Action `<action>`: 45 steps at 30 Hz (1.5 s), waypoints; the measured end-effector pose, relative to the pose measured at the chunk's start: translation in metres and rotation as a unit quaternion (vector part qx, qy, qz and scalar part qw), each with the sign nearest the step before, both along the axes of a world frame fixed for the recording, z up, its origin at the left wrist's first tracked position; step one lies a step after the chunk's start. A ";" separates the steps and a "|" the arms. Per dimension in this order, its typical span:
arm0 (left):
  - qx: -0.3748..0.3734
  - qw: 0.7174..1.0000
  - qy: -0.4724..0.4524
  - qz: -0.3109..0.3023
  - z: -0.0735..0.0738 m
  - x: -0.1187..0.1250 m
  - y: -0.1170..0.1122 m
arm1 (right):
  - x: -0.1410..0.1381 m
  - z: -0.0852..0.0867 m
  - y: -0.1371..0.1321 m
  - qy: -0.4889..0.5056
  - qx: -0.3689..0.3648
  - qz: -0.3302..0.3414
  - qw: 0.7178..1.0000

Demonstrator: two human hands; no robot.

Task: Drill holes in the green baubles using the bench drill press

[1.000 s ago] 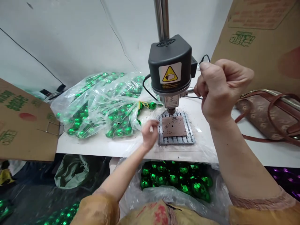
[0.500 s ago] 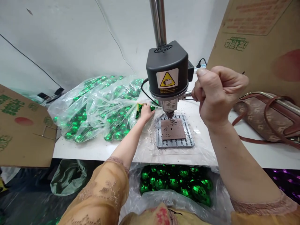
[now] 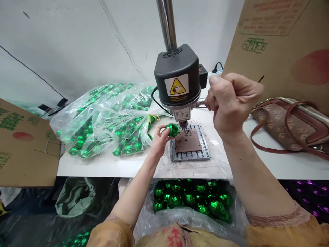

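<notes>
My left hand (image 3: 160,138) is closed on a shiny green faceted ball (image 3: 172,130), holding it just left of the drill bit of a small bench drill press (image 3: 177,73). Below the chuck lies a brown square board (image 3: 189,141) with a dark hole, set on the slotted grey base plate (image 3: 190,158) and sprinkled with dark shavings. My right hand (image 3: 232,103) makes a fist around the feed handle at the press's right side; the fingers hide most of that handle.
Clear bags of green balls (image 3: 102,120) lie left of the press, one tied with yellow ribbon (image 3: 152,117). Beneath the table edge is an open bag of green balls (image 3: 190,199). A brown handbag (image 3: 280,123) and cardboard boxes (image 3: 277,51) stand at the right and left.
My left hand has come back from beside the tied bag toward the drill, now with the green ball clearly visible in its fingers. My right hand stays on the handle. The view has shifted slightly.
</notes>
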State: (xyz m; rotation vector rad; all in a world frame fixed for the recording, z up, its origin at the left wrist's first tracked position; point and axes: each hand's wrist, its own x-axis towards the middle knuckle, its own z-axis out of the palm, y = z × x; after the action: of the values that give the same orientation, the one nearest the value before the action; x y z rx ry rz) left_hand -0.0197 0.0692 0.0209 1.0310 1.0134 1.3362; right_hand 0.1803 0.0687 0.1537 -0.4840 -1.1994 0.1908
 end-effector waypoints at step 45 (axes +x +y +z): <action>0.149 0.943 0.297 -0.020 -0.046 0.041 -0.009 | -0.001 -0.019 -0.014 0.032 0.036 0.077 0.996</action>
State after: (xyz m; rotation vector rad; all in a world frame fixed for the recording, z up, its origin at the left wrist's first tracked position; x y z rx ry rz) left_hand 0.0212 0.0601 -0.0247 1.7444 1.2384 1.1878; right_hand 0.1794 0.0551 0.1347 -0.3199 -1.1767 0.2911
